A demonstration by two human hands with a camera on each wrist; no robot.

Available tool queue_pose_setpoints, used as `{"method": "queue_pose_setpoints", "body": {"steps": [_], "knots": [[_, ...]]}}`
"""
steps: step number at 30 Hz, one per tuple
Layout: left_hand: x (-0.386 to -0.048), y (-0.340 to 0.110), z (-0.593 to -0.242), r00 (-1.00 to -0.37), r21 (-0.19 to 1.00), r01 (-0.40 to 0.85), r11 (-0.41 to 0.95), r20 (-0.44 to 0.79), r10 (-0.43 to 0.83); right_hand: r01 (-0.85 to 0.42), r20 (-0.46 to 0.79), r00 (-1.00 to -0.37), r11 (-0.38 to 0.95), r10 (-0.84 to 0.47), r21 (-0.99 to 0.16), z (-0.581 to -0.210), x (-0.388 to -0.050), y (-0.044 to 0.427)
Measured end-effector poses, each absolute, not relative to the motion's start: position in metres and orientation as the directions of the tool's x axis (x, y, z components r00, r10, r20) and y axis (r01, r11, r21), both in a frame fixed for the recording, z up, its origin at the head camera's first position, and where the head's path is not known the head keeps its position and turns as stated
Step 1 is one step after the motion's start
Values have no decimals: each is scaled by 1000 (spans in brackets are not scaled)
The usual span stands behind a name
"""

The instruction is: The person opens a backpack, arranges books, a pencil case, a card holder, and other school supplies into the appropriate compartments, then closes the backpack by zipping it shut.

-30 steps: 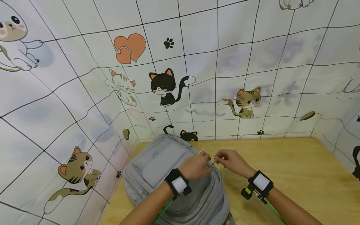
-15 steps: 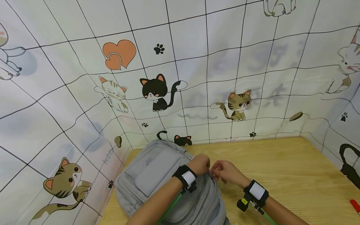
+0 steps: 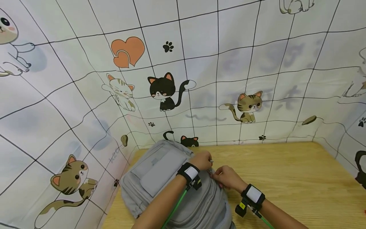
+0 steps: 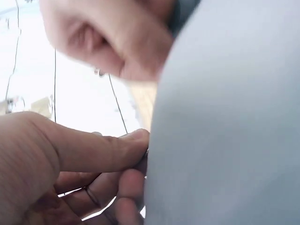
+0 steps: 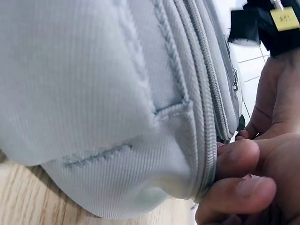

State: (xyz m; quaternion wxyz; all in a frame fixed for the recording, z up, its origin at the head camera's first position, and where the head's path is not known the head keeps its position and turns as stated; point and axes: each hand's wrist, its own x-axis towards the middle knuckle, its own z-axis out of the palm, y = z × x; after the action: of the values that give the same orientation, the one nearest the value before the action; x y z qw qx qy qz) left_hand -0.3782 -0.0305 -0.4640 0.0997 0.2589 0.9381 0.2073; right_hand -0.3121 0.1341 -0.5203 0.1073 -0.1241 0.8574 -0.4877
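1. A grey backpack lies on the wooden counter, pocket side up, its long axis slanting from the far left towards the person at near right.
2. The relation that matters is along its right-hand edge: both hands meet there, near each other, the left hand farther out and partly above the bag, the right hand closer to the person and just outside it.
3. The left grip is narrow, thumb against forefinger; a small metal piece, perhaps a zipper pull, shows at its fingertips, and it seems pinched there.
4. The right grip is narrow too: its curled fingertips touch the bag's rim beside a zipper and appear to hold the edge. Whether they also have a pull between them, I cannot tell.
5. From the right hand, the backpack lies directly to the left; from the left hand, most of it lies towards the person.
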Motion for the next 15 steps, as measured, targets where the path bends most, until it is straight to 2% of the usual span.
{"method": "queue_pose_setpoints", "body": {"steps": [7,11,15], "knots": [[-406,-53,-466,-898,421,389,819,-25,440,-114,-53,-945,480,-322,-870,-522,-310,133],[-418,-69,-467,-917,464,356,811,7,399,-111,-56,-948,491,-312,-864,-524,-310,133],[-429,-83,-468,-936,460,324,827,28,351,-104,-63,-950,500,-305,-860,-525,-309,132]]}}
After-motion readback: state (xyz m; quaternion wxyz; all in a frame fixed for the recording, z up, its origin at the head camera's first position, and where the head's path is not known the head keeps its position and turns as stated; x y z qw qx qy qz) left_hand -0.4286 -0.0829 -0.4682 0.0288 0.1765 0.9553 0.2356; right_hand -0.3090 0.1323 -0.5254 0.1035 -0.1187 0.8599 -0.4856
